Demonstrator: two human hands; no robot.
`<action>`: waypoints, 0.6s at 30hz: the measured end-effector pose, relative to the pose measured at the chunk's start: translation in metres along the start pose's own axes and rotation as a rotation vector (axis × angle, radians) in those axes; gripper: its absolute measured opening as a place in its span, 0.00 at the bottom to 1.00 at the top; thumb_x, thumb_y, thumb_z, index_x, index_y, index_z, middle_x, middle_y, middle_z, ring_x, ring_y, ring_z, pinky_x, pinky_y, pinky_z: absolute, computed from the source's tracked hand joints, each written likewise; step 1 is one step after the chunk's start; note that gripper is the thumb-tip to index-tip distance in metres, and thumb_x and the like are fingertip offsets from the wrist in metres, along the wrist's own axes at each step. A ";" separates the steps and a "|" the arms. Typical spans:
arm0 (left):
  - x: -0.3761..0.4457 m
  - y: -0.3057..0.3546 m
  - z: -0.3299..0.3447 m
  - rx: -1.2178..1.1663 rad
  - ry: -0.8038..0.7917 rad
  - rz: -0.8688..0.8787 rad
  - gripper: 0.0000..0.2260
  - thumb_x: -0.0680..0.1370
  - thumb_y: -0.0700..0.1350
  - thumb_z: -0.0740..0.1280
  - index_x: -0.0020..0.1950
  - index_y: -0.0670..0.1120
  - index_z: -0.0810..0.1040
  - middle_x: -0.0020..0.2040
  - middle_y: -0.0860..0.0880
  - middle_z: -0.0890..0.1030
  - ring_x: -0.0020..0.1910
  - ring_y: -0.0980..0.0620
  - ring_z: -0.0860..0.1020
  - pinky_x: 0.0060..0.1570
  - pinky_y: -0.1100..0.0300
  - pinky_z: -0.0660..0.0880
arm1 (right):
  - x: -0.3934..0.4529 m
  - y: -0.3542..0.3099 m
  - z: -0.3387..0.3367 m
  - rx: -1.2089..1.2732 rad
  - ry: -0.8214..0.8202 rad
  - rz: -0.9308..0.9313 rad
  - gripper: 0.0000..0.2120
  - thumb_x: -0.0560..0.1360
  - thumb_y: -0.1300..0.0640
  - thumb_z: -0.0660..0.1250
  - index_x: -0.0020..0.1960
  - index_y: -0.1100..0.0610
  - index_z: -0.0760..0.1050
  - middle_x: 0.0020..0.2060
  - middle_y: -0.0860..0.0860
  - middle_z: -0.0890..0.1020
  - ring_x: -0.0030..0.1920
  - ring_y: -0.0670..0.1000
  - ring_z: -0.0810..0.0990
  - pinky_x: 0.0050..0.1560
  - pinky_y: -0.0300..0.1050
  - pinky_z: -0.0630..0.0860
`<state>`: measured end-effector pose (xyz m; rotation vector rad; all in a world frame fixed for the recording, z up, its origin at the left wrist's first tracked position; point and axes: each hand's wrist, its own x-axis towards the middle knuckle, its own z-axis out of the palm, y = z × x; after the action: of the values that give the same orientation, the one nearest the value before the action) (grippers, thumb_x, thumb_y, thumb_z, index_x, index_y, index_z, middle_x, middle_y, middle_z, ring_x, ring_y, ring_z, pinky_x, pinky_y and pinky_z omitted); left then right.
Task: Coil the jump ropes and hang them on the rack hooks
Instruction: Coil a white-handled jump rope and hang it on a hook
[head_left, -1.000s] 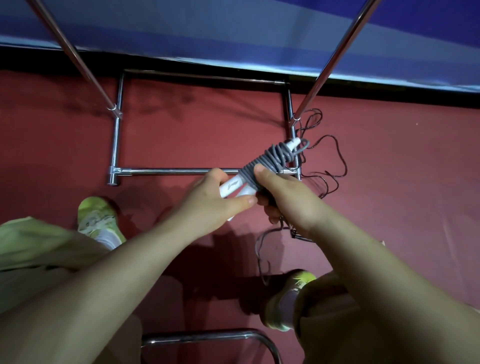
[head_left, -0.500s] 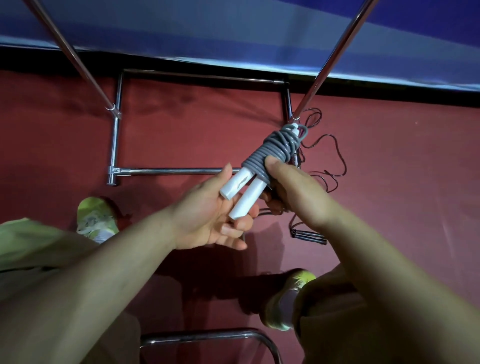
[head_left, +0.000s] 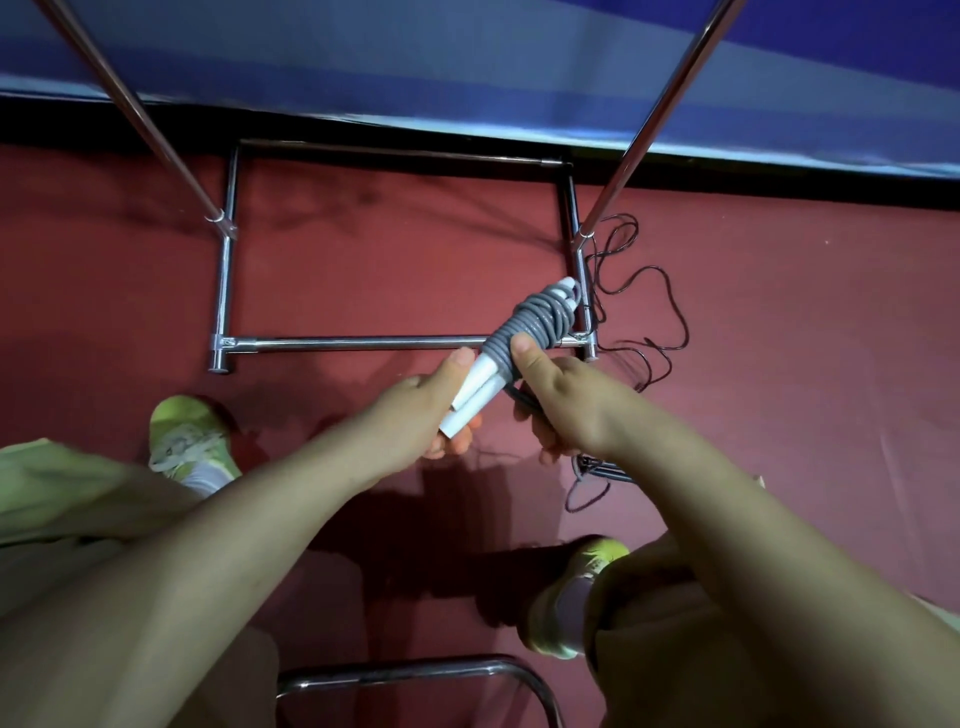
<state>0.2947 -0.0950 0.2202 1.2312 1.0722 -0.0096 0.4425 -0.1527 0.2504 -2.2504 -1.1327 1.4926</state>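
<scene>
Both hands grip a grey jump rope (head_left: 535, 327) coiled around its white handles (head_left: 475, 392): left hand (head_left: 415, 410) fingers curl beneath, right hand (head_left: 563, 400) fingers clamp the coil, above a chrome rack base (head_left: 363, 342).

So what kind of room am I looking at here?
Probably a gym or sports storage corner: red padded-looking floor, a chrome rack, a blue wall, and jump ropes, one loose on the floor.

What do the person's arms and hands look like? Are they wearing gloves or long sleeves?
No gloves and no long sleeves. Both forearms are bare all the way up the picture, and the left hand and right hand are bare too. No watch, ring or bracelet shows. The fingernails look short and plain.
</scene>
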 end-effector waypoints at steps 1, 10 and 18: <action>0.002 -0.003 -0.002 0.048 0.010 0.007 0.28 0.80 0.61 0.50 0.36 0.42 0.76 0.23 0.50 0.74 0.23 0.55 0.69 0.32 0.61 0.69 | 0.000 0.001 0.000 -0.036 0.002 0.021 0.35 0.80 0.36 0.42 0.38 0.60 0.75 0.31 0.59 0.81 0.35 0.57 0.81 0.40 0.45 0.73; -0.002 -0.003 -0.014 0.541 0.180 0.049 0.22 0.75 0.66 0.56 0.43 0.48 0.75 0.41 0.50 0.79 0.43 0.50 0.77 0.48 0.53 0.72 | 0.002 0.000 0.002 0.066 0.017 0.078 0.33 0.78 0.33 0.47 0.39 0.60 0.75 0.27 0.52 0.74 0.26 0.52 0.74 0.31 0.41 0.70; -0.001 0.001 -0.017 0.193 0.000 0.032 0.23 0.63 0.64 0.70 0.45 0.47 0.76 0.36 0.52 0.77 0.36 0.52 0.74 0.42 0.55 0.72 | 0.004 -0.001 0.004 0.349 -0.017 -0.092 0.21 0.81 0.47 0.56 0.30 0.51 0.66 0.21 0.44 0.62 0.22 0.45 0.56 0.25 0.39 0.54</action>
<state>0.2839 -0.0826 0.2230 1.4213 1.0702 -0.0905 0.4394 -0.1506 0.2465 -1.9287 -0.8851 1.5380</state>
